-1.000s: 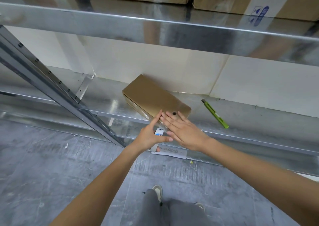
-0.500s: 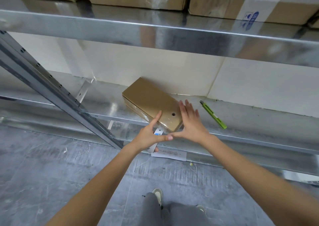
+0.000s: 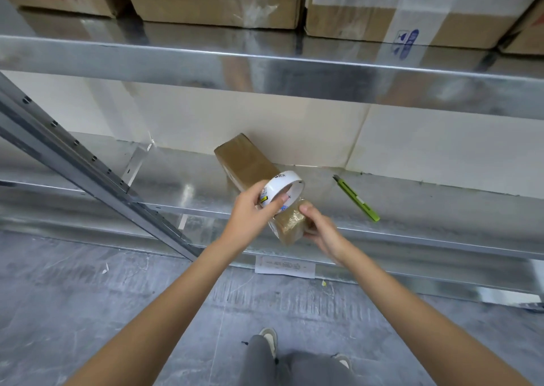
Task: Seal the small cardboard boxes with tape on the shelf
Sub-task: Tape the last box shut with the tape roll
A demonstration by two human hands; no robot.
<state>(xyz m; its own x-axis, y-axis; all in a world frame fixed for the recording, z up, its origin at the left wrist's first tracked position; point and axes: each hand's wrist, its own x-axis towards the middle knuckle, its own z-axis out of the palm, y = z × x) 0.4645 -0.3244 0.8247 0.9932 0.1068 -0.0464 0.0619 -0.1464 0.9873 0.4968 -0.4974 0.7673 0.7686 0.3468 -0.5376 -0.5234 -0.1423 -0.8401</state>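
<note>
- Small cardboard box (image 3: 248,162) lying askew on the lower shelf (image 3: 188,191), far end close to the back wall, near end jutting past the front edge, roughly mid-length of the shelf.
- Taping step in hand, judging by the clear, wrinkled film (image 3: 290,223) wrapped over the near end of the box and by the tape roll (image 3: 282,189) held just above it.
- Left hand (image 3: 250,212) raised over the front edge, fingers curled round the white roll, thumb tip lying inside the core; roll tilted, open side toward the camera.
- Right hand (image 3: 319,228) at the near right corner of the box, thumb on top of the taped end, remaining fingers tucked beneath or behind it; gripping that end, pressing film down by the look of it.
- Both forearms reaching forward and converging at the box; wrists close, hands not quite touching.
- Whether the strip remains joined to the roll: cannot tell.
- Next move, as a judgement: smoothing the film flat over the end, then severing the strip; calls for a steady hold on the box, since its overhanging end could tip off the front edge.
- Green utility knife (image 3: 356,198) resting on the shelf to the right of the box, well within reach, apart from both hands.
</note>
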